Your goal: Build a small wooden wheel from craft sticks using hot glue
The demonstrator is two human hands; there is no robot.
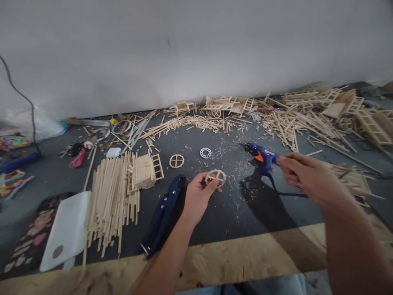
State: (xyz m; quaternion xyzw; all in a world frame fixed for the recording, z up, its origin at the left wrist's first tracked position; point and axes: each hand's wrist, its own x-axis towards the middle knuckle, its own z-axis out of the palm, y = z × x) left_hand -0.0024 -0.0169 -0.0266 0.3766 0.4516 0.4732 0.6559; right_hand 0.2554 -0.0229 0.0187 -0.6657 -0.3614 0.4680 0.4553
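Note:
Between the thumb and fingers of my left hand [199, 194] is a small wooden wheel [225, 179] with a ring of sticks and crossed spokes. My right hand [297, 172] is closed at the rear end of a blue glue gun [264, 157] with an orange trigger. The gun's nozzle points left, and its cord trails down and right from the handle. Behind my left hand lie a second wooden wheel [176, 161] and a white ring with holes [205, 153]. Blue-handled cutters [164, 211] rest just left of my left wrist.
A stack of thin sticks [107, 196] and a small stick-built piece [143, 170] lie to the left. Near them are a white block [69, 229] and a dark patterned case [33, 229]. Loose sticks [196, 122] and wooden models [340, 104] line the wall.

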